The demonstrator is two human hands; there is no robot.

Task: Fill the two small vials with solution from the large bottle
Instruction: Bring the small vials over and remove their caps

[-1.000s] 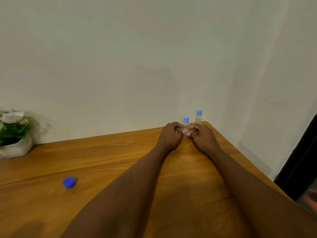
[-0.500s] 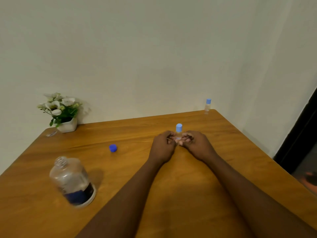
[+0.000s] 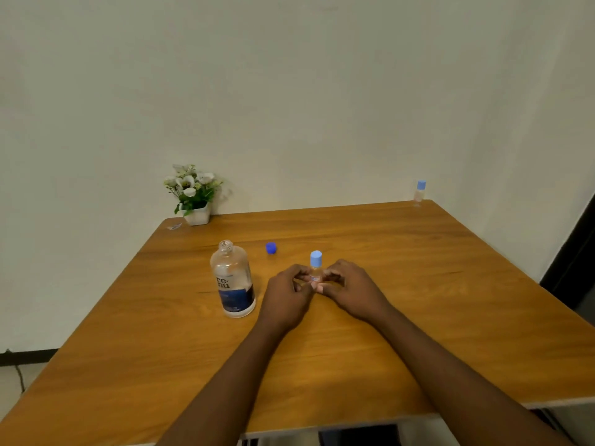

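A small clear vial (image 3: 316, 269) with a light blue cap stands upright mid-table. My left hand (image 3: 287, 296) and my right hand (image 3: 349, 289) both pinch its lower body with their fingertips. The large clear bottle (image 3: 232, 280) with a dark blue label stands uncapped just left of my left hand. Its dark blue cap (image 3: 271, 248) lies on the wood behind it. A second capped vial (image 3: 419, 192) stands alone at the table's far right corner.
The wooden table (image 3: 418, 284) sits against a white wall. A white pot of flowers (image 3: 193, 195) stands at the far left corner, with a small scrap (image 3: 174, 226) beside it. A dark doorway (image 3: 576, 268) is at the right.
Both hands drew one vial back from the far right corner to the middle of the table, leaving the other vial behind. The view swung left and the bottle came into sight.
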